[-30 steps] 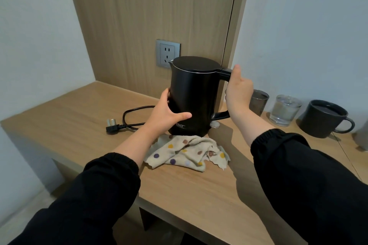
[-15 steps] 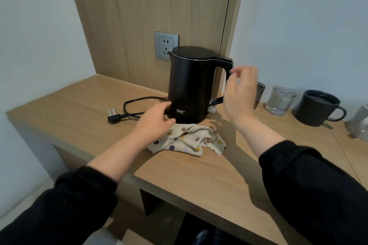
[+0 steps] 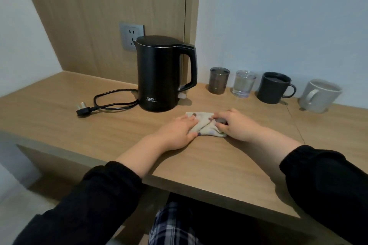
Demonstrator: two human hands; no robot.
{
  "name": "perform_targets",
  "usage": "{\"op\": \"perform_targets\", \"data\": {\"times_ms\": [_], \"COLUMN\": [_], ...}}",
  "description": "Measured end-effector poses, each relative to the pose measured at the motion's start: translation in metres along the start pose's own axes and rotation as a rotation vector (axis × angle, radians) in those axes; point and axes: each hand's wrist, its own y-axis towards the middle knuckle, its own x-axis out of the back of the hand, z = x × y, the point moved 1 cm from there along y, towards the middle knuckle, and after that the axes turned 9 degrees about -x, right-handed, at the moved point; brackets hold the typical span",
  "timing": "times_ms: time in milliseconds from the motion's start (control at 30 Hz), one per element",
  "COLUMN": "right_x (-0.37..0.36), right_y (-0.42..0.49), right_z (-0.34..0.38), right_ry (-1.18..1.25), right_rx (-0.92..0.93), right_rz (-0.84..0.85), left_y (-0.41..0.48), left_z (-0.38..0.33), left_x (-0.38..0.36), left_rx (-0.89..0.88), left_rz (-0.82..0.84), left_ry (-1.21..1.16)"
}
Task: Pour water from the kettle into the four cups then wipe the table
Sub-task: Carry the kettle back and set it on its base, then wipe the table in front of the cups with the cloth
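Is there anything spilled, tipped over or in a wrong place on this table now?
Nothing stands out. The kettle and the four cups stand upright, and no water shows on the table. Only the plug lies loose on the table, out of the socket. The left hand and right hand are on the cloth.

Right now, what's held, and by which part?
The folded cloth: right hand pinches its right end; left hand rests flat on its left end. Kettle unheld.
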Motion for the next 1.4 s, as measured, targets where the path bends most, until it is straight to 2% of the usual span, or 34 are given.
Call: {"op": "perform_targets", "data": {"times_ms": [100, 200, 300, 433, 500, 600, 667, 733, 833, 867, 900, 1000, 1067, 1300, 1400], "right_x": [0.015, 0.012, -0.01, -0.027, -0.02, -0.008, -0.011, -0.022, -0.029, -0.027, -0.023, -0.007, -0.005, -0.015, -0.018], "right_y": [-0.009, -0.016, -0.026, -0.044, -0.027, 0.018, 0.029, 0.01, -0.047, -0.053, -0.048, -0.002, 0.032, 0.098, 0.074], "right_z": [-0.036, -0.046, -0.027, 0.006, -0.003, -0.023, -0.014, 0.01, 0.027, 0.019, 0.007, -0.026, -0.027, 0.02, 0.024], "right_ry": [-0.099, -0.218, -0.174, -0.182, -0.178, -0.188, -0.192, -0.2, -0.201, -0.198, -0.203, -0.233, -0.225, -0.173, -0.15], "right_rx": [-0.096, 0.067, 0.205, 0.385, 0.304, -0.049, -0.161, -0.078, 0.204, 0.244, 0.228, -0.021, -0.122, -0.222, -0.117], "right_rz": [-0.087, -0.174, -0.052, 0.115, 0.146, 0.126, 0.106, 0.121, 0.146, 0.158, 0.154, 0.091, 0.067, 0.019, 0.04], "left_y": [0.012, 0.0, -0.019, -0.028, -0.025, -0.025, -0.026, -0.025, -0.024, -0.024, -0.024, -0.02, -0.017, -0.015, -0.014], "left_z": [-0.008, 0.009, 0.031, 0.041, 0.039, 0.036, 0.036, 0.036, 0.037, 0.037, 0.037, 0.035, 0.033, 0.03, 0.032], "left_x": [0.0, 0.003, 0.004, 0.004, 0.003, 0.002, 0.002, 0.0, -0.002, -0.002, -0.002, -0.001, 0.0, 0.002, 0.002], "left_rx": [-0.048, -0.029, 0.013, 0.094, 0.088, 0.077, 0.078, 0.078, 0.085, 0.092, 0.098, 0.106, 0.117, 0.116, 0.096], "left_rz": [-0.044, -0.112, -0.113, -0.265, -0.228, -0.186, -0.181, -0.188, -0.196, -0.186, -0.177, -0.151, -0.115, 0.023, 0.093], "left_ry": [-0.15, -0.139, -0.082, -0.068, -0.038, -0.02, -0.014, -0.009, -0.016, -0.004, 0.015, 0.057, 0.081, 0.178, 0.214]}}
